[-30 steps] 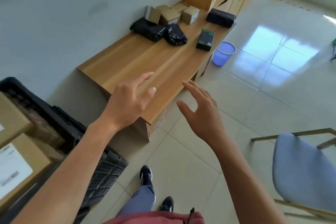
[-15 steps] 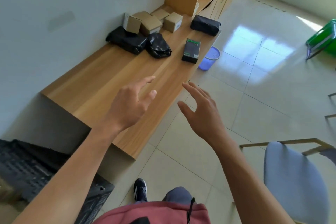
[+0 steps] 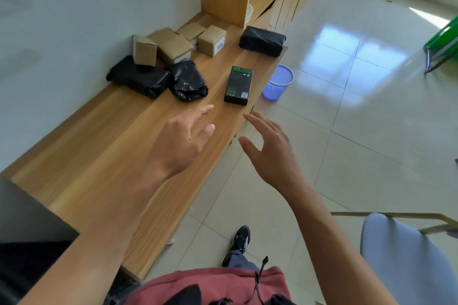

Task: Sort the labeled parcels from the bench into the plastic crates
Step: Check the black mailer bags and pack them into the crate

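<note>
Two bare hands hover over the wooden bench (image 3: 104,146), fingers spread and holding nothing: left hand (image 3: 178,146), right hand (image 3: 270,153). Just beyond them lies a black-and-green boxed parcel (image 3: 238,85) at the bench's floor-side edge; a careless reach could likely knock it off. Black-wrapped and cardboard parcels sit farther along the bench.

Purple wastebasket (image 3: 278,84) (mesh), grey chair (image 3: 406,257)

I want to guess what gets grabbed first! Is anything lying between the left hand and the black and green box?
No. In the head view only bare wooden bench shows between the left hand and the black and green box.
</note>
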{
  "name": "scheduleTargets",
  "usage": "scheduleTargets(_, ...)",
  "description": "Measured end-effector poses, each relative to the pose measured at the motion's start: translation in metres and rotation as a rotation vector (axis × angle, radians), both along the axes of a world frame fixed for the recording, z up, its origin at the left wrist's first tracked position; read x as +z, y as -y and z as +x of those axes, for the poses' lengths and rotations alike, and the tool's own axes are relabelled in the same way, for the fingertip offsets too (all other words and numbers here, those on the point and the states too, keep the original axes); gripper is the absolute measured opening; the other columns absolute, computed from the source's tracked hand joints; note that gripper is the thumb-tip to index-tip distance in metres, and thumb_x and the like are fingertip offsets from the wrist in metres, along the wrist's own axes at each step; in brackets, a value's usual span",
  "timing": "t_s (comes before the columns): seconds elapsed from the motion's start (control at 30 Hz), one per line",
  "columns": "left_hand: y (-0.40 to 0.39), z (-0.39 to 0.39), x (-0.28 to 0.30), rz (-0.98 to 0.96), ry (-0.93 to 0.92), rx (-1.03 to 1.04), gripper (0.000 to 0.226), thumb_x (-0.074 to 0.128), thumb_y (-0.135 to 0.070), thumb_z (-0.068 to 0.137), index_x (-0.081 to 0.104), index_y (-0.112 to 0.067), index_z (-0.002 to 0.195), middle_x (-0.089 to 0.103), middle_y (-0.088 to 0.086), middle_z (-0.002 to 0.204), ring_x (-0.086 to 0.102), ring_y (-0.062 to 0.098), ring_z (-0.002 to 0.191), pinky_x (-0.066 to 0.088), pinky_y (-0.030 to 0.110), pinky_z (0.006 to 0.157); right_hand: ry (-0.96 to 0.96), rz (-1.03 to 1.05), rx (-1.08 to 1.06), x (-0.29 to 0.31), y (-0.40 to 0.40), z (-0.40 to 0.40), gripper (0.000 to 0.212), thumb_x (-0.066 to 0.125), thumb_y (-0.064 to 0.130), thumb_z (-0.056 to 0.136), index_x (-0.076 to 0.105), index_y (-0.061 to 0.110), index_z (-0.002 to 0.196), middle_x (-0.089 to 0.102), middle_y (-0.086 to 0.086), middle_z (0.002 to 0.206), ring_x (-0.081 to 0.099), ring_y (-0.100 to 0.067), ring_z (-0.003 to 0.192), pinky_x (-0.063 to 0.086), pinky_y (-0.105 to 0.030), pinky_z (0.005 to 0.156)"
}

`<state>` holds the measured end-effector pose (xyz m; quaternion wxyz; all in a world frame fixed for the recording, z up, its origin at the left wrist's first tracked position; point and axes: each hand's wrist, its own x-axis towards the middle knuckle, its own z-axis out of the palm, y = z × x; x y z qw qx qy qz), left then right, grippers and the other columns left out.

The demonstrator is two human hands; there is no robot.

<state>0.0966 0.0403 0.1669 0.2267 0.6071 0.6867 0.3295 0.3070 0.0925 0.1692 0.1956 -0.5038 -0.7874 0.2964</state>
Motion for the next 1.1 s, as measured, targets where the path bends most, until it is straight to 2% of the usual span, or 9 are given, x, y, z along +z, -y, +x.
scheduleTargets(0.13,-0.047,0.015,0.000,-0.004,0.019,0.040,0.048,0.058,-0.035,0.105,0.052,-0.023,0.151,0.057,-0.005,0.150,0.052,0.005,0.136,0.042,0.025,0.109,0.011,-0.014,0.045,-0.001,-0.056,0.016,0.053,0.064,0.029,0.103,0.049,0.027,0.154,0.040,0.006,0.164,0.029,-0.014,0.153,0.021,-0.031,0.123)
scheduleTargets(0.33,-0.088,0.014,-0.014,-0.046,0.054,0.116,0.048,0.057,-0.034,0.104,0.052,-0.022,0.151,0.058,-0.006,0.150,0.052,0.003,0.135,0.040,0.018,0.106,0.028,-0.042,0.123,-0.016,-0.118,0.011,0.054,0.065,0.029,0.102,0.050,0.027,0.153,0.042,0.002,0.163,0.030,-0.017,0.153,0.025,-0.035,0.125)
scheduleTargets(0.4,-0.101,0.007,-0.019,-0.059,0.065,0.147,0.048,0.057,-0.034,0.104,0.052,-0.022,0.150,0.058,-0.007,0.149,0.052,0.002,0.135,0.041,0.020,0.107,0.031,-0.054,0.149,-0.025,-0.138,0.001,0.054,0.066,0.029,0.102,0.049,0.027,0.153,0.042,0.002,0.163,0.031,-0.018,0.153,0.026,-0.039,0.125)
scheduleTargets(0.53,-0.125,-0.020,-0.033,-0.078,0.089,0.227,0.046,0.058,-0.033,0.105,0.053,-0.025,0.150,0.059,-0.009,0.147,0.053,0.004,0.133,0.044,0.027,0.108,0.060,-0.069,0.218,-0.042,-0.179,-0.032,0.056,0.067,0.028,0.100,0.050,0.026,0.153,0.043,0.001,0.162,0.033,-0.020,0.153,0.026,-0.041,0.126)
scheduleTargets(0.73,-0.160,-0.075,-0.060,-0.110,0.160,0.344,0.045,0.059,-0.031,0.105,0.054,-0.025,0.150,0.060,-0.011,0.146,0.055,0.006,0.131,0.045,0.027,0.103,0.110,-0.085,0.310,-0.061,-0.234,-0.096,0.054,0.067,0.026,0.099,0.052,0.024,0.151,0.047,-0.001,0.159,0.037,-0.023,0.150,0.032,-0.048,0.123)
scheduleTargets(0.83,-0.175,-0.101,-0.073,-0.133,0.188,0.395,0.046,0.058,-0.030,0.105,0.053,-0.024,0.150,0.059,-0.011,0.146,0.054,0.007,0.132,0.047,0.033,0.108,0.147,-0.113,0.335,-0.067,-0.257,-0.125,0.054,0.065,0.028,0.100,0.050,0.027,0.152,0.044,0.002,0.161,0.032,-0.020,0.152,0.030,-0.045,0.124)
scheduleTargets(0.93,-0.184,-0.121,-0.083,-0.174,0.207,0.431,0.046,0.058,-0.031,0.105,0.053,-0.024,0.150,0.059,-0.009,0.147,0.054,0.007,0.132,0.047,0.038,0.111,0.182,-0.116,0.376,-0.074,-0.275,-0.149,0.054,0.063,0.030,0.101,0.048,0.027,0.154,0.043,0.002,0.162,0.031,-0.020,0.153,0.029,-0.049,0.124)
scheduleTargets(1.03,-0.187,-0.138,-0.089,-0.202,0.237,0.516,0.046,0.058,-0.031,0.104,0.053,-0.026,0.150,0.059,-0.009,0.146,0.054,0.006,0.132,0.047,0.038,0.111,0.211,-0.145,0.428,-0.084,-0.286,-0.175,0.056,0.062,0.030,0.102,0.046,0.028,0.155,0.042,0.002,0.163,0.031,-0.021,0.153,0.029,-0.052,0.124)
scheduleTargets(1.1,-0.189,-0.149,-0.093,-0.207,0.288,0.605,0.047,0.058,-0.031,0.105,0.051,-0.026,0.151,0.058,-0.011,0.146,0.054,0.006,0.131,0.045,0.032,0.108,0.233,-0.143,0.468,-0.094,-0.295,-0.192,0.057,0.063,0.030,0.102,0.044,0.028,0.156,0.041,0.002,0.163,0.032,-0.022,0.153,0.030,-0.053,0.123)
